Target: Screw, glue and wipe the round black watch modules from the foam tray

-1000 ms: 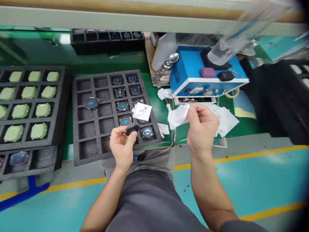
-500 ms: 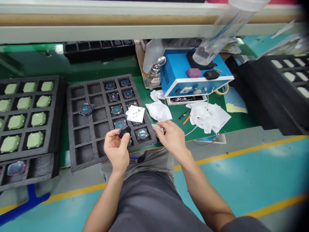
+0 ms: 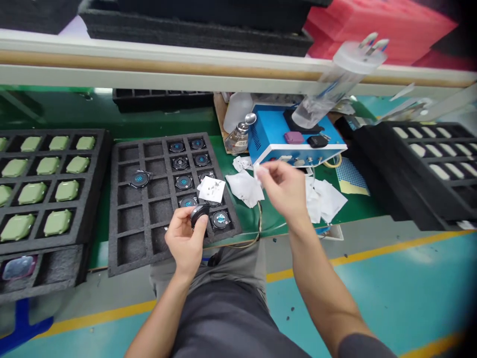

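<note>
A dark round watch body [image 3: 198, 212] is pinched between the thumb and fingers of my left hand [image 3: 186, 246], above the near right part of a black foam tray [image 3: 146, 233]. Several round watches with lit blue dials sit in the tray's cells, and one watch [image 3: 140, 179] lies across a divider on the left. A white paper square [image 3: 211, 190] with dark specks rests on the watches. My right hand [image 3: 286, 191] is raised before the blue machine, its fingertips closed on a small white wipe [image 3: 257, 170]. Crumpled white wipes [image 3: 245, 187] lie below it.
Behind the wipes stand a glass pump bottle [image 3: 237, 140] and a blue control box [image 3: 270, 127] with a clear cylinder [image 3: 316, 107] above it. On the left, a foam tray [image 3: 97, 194] holds green watch cases. More black trays [image 3: 387, 169] stand at right. A shelf edge [image 3: 167, 79] crosses above.
My right hand has lifted away from the tray's right edge, up and to the right, with the white wipe. My left hand still holds the watch body. The view has tilted up.
</note>
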{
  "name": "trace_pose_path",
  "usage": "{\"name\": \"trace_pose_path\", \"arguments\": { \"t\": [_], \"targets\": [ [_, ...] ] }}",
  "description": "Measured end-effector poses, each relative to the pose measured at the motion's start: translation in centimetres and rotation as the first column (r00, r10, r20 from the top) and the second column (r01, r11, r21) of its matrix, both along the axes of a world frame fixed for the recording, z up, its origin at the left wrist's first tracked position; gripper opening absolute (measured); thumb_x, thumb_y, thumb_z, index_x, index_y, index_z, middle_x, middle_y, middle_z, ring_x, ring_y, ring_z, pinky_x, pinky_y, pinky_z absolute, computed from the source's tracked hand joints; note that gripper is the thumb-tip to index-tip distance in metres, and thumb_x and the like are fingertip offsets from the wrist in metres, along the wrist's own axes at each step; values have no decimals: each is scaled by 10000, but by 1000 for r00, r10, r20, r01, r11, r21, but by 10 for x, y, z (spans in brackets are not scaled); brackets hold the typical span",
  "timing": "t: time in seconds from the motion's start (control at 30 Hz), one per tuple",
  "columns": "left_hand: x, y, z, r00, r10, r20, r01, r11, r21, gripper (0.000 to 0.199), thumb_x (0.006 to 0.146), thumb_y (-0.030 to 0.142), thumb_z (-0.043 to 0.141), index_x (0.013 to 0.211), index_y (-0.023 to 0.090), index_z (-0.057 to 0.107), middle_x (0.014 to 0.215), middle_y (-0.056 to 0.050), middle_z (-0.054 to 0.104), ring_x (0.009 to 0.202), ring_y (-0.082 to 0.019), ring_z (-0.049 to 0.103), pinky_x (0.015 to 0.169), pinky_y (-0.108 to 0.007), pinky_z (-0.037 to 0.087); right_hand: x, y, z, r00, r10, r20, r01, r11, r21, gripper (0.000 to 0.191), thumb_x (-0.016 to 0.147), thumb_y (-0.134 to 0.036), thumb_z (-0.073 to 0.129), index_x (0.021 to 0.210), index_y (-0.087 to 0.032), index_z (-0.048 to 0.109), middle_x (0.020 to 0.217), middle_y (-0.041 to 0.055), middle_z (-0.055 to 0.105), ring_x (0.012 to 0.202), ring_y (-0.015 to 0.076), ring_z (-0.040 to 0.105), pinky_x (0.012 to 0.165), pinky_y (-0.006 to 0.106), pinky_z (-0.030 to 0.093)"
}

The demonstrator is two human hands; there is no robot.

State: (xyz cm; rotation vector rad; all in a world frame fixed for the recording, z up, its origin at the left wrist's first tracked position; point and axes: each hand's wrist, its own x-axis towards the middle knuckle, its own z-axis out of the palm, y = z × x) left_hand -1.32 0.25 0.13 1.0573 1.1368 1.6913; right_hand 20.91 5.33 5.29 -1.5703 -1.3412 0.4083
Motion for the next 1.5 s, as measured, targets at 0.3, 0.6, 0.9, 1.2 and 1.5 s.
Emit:
{"name": "trace_pose_path", "arguments": {
  "t": [0.3, 0.6, 0.9, 1.2, 1.5],
  "targets": [
    [-3, 0, -2, 978, 66, -198, -66, 998, 5, 194, 814, 240, 768, 1002, 193, 758, 930, -43, 663, 882, -165, 647, 803, -278, 520, 13, 169, 20, 748, -38, 662, 114, 991, -72, 203, 862, -248, 642, 866, -73, 745, 943, 244, 742, 1008, 372, 685, 916, 542, 482],
    [2, -2, -5, 947, 90, -309, -91, 996, 9, 205, 806, 222, 775, 1010, 202, 763, 910, -39, 703, 854, -171, 665, 794, -298, 521, -18, 84, 26, 859, 54, 510, -74, 997, 20, 269, 937, -353, 588, 929, -144, 758, 934, 112, 766, 874, 225, 689, 831, 387, 500],
    [7, -2, -9, 938, 70, -340, -72, 997, 6, 50, 823, 186, 720, 869, 193, 741, 830, -23, 702, 793, -160, 664, 750, -283, 523, -97, -50, -22, 883, 370, 290, -404, 913, 65, 203, 972, -239, 553, 967, -236, 757, 861, 59, 723, 849, 207, 611, 783, 371, 510],
    [7, -5, -10, 931, 93, -354, -77, 995, 59, 70, 825, 152, 712, 884, 185, 730, 844, -25, 685, 806, -155, 658, 729, -271, 526, -88, -46, -24, 864, 376, 335, -450, 874, 181, 167, 950, -180, 595, 948, -238, 751, 854, 44, 711, 829, 189, 596, 745, 341, 501],
    [7, -6, -13, 926, 110, -361, -87, 993, 79, 72, 823, 169, 741, 891, 186, 725, 852, -27, 675, 810, -155, 661, 747, -286, 541, -77, -42, -25, 858, 309, 410, -414, 889, 197, 148, 943, -176, 620, 988, -230, 751, 805, 46, 663, 791, 186, 563, 701, 338, 490]
  ]
}}
